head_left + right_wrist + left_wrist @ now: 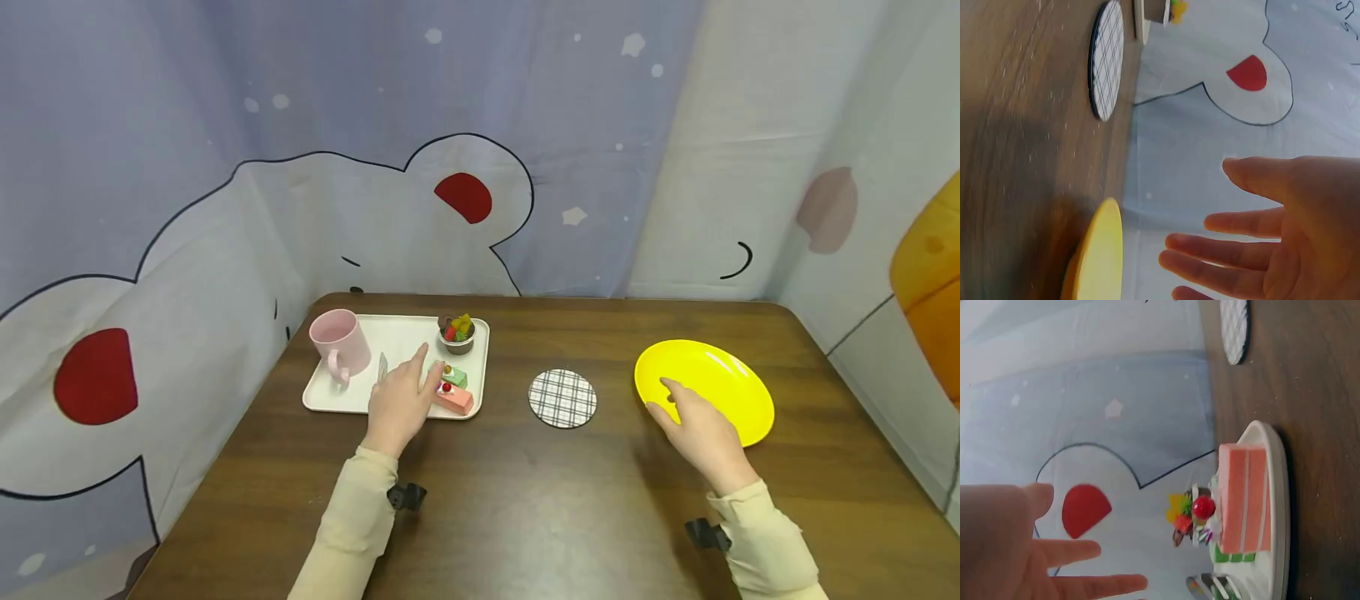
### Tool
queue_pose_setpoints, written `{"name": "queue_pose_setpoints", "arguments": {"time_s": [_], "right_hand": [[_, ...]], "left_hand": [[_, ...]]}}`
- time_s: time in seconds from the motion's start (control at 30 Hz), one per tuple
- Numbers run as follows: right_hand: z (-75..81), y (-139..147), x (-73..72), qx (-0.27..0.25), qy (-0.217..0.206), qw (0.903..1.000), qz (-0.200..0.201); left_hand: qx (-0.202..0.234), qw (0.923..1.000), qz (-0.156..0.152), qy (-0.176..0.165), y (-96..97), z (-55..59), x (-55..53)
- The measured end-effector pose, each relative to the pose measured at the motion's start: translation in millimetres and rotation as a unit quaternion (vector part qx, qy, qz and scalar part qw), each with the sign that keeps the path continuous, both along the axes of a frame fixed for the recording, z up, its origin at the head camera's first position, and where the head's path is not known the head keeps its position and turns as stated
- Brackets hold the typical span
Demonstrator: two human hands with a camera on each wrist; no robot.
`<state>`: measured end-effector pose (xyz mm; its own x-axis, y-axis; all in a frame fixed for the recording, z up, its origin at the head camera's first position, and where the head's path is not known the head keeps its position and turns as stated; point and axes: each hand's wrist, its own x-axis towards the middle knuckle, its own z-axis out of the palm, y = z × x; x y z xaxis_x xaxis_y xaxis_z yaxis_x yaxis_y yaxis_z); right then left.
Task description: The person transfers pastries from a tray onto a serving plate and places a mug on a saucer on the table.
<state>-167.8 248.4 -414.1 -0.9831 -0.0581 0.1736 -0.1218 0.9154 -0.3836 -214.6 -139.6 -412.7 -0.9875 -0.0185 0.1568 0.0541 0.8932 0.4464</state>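
My left hand (400, 406) hovers over the white tray (405, 325) with its fingers extended and nothing in its grasp. Close by its fingertips lie a pink cake slice (454, 400) topped with a red cherry and a green cake slice (457, 377), partly covered by the pink one in the left wrist view. A dark piece with white stripes (1225, 587) also shows there, beyond the slices. Over the near left edge of the yellow plate (727, 387) is my right hand (701, 433), fingers spread and holding nothing; the right wrist view shows it above the plate's level.
A pink mug (341, 340) stands at the tray's left end, and a small fruit-topped dessert cup (457, 335) at its back right. Between tray and plate lies a round checked coaster (562, 398). Printed curtains (585, 167) hang behind the brown table (517, 517).
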Motion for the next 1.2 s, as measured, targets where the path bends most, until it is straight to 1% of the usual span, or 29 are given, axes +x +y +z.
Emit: {"name": "queue_pose_setpoints", "arguments": {"time_s": [0.13,0.2,0.27,0.37,0.53,0.67,0.8,0.9,1.03,1.1,1.2], "right_hand": [[-2.0,-14,0.5,-0.013,0.005,0.9999,0.004],[-2.9,-23,1.3,-0.019,0.012,0.9996,0.015],[-3.4,-34,3.0,-0.024,0.015,0.9992,0.029],[-5.2,-53,6.3,-0.025,0.023,0.9982,0.049],[-7.8,-82,10.9,-0.023,0.03,0.9962,0.079],[-10.3,-101,14.5,-0.029,0.032,0.9928,0.111],[-14.1,-118,16.9,-0.028,0.045,0.9875,0.149],[-17.8,-132,16.0,-0.02,0.06,0.9817,0.18],[-19.9,-152,14.5,-0.013,0.073,0.9735,0.216],[-19.3,-162,15.0,-0.007,0.078,0.9697,0.231],[-17.0,-177,16.9,0.003,0.087,0.963,0.255]], "left_hand": [[0.027,0.9986,0.036,0.026,-10.8,1.9,1.9],[0.041,0.9972,0.053,0.033,-18.9,0.8,2.7],[0.049,0.9962,0.065,0.032,-28.9,-1.2,4.0],[0.059,0.995,0.08,0.014,-46.4,-5.7,6.2],[0.08,0.9908,0.105,-0.032,-75.2,-13.5,11.0],[0.095,0.9879,0.108,-0.06,-93.5,-19.9,15.9],[0.107,0.9842,0.118,-0.077,-105.9,-25.6,18.8],[0.114,0.9819,0.128,-0.081,-114.1,-28.0,19.2],[0.119,0.9789,0.142,-0.086,-125.4,-29.4,15.9],[0.12,0.977,0.145,-0.1,-130.3,-29.8,12.3],[0.122,0.9742,0.136,-0.132,-135.3,-30.7,5.2]]}}
